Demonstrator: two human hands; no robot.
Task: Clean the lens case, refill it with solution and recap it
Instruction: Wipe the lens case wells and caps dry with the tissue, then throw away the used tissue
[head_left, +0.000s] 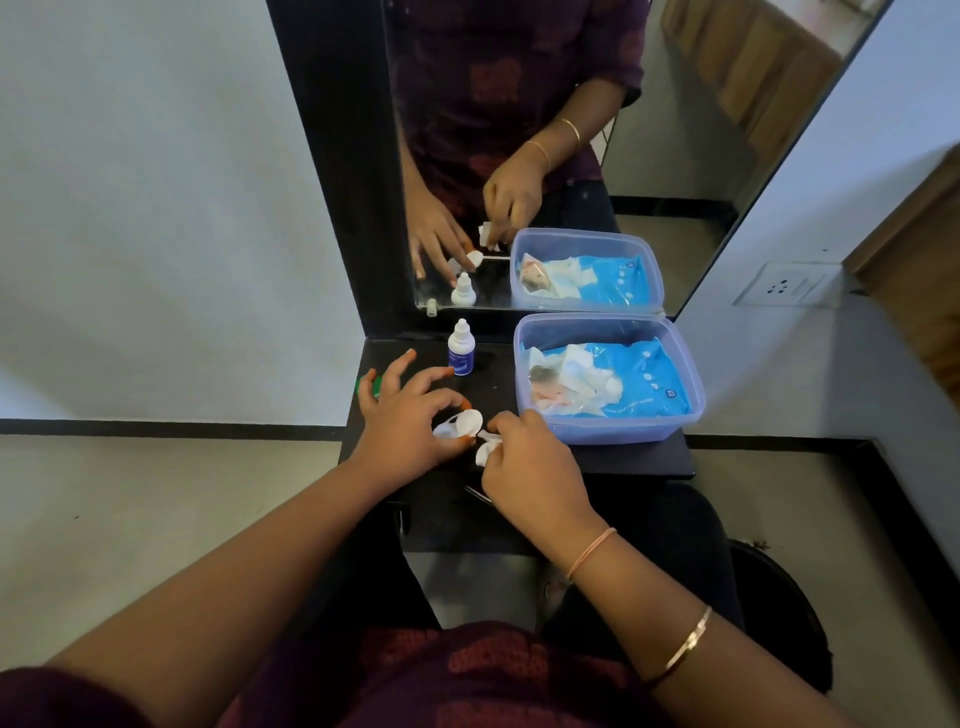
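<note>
A white lens case (460, 425) lies on the black shelf (623, 460). My left hand (410, 421) pinches it between thumb and forefinger, the other fingers spread. My right hand (530, 467) is closed on a crumpled white tissue (487, 451), pressed right beside the case's round white cap. A small white solution bottle (460, 348) with a blue label stands upright just behind the case, its cap on. A green cap (375, 385) peeks out behind my left fingers.
A clear blue-tinted plastic box (613, 426) holding a blue wipes pack and tissues sits at the right of the shelf. A mirror (571, 156) rises behind and reflects the hands, bottle and box. A thin metal tool (478, 493) lies by my right hand.
</note>
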